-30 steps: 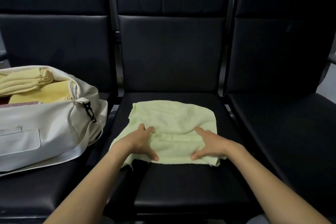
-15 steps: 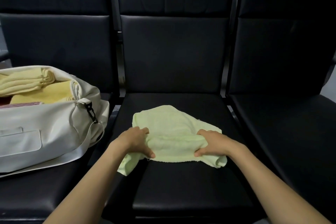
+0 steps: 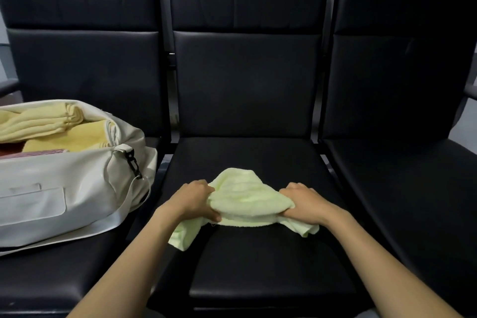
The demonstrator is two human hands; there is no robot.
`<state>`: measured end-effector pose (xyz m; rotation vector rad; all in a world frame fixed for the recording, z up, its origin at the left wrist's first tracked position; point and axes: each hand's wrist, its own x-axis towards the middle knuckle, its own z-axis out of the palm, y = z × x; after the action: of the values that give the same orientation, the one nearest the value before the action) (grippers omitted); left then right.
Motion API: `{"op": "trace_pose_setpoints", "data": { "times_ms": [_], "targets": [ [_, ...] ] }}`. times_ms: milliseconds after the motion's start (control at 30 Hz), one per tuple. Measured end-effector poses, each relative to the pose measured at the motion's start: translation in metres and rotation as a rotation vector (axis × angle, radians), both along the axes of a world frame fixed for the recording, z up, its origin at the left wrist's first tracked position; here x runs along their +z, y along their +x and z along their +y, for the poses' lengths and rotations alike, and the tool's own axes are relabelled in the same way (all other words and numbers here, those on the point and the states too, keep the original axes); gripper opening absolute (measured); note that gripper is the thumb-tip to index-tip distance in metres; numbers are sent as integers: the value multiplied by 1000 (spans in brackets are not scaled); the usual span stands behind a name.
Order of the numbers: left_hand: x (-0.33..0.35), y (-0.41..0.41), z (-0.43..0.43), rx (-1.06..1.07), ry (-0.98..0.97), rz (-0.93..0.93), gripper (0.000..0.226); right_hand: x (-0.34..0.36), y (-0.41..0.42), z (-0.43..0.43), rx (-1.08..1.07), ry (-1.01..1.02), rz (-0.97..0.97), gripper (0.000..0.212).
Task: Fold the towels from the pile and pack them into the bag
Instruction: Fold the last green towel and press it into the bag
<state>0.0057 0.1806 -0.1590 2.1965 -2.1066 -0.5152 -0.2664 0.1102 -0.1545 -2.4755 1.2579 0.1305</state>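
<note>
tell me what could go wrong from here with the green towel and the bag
1. The green towel is bunched between the left hand and right hand, with loose ends drooping below each hand; the fold may come undone when lifted.
2. The bag already holds yellow towels up to its opening, so this one may not sit in neatly and could slide off onto the seat.

Towel (image 3: 247,197) fuzzy terry cloth; seat (image 3: 258,160) smooth glossy leatherette
</note>
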Motion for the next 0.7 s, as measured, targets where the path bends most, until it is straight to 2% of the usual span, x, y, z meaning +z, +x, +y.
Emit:
{"op": "trace_pose_setpoints", "data": {
  "times_ms": [100,233,300,333,400,467,633,700],
  "targets": [
    [22,10,-3,42,7,256,33,21,-5,-7,-98,74,-209,15],
    [76,27,-23,75,11,498,33,65,-2,-32,-145,171,-424,17],
    [101,36,-39,96,81,593,38,89,5,-45,-172,310,-494,22],
    [110,40,-48,114,119,585,41,97,10,-52,-188,314,-473,21],
    [116,45,-68,151,109,474,39,107,23,-71,-173,101,-292,19],
    [115,47,-89,173,-67,306,29,109,37,-88,-200,-173,-163,19],
    [100,45,-106,179,-651,155,32,99,45,-100,-286,-716,-376,46],
    [86,43,-98,123,-775,106,33,86,41,-96,-272,-741,-384,44]
  ]
}}
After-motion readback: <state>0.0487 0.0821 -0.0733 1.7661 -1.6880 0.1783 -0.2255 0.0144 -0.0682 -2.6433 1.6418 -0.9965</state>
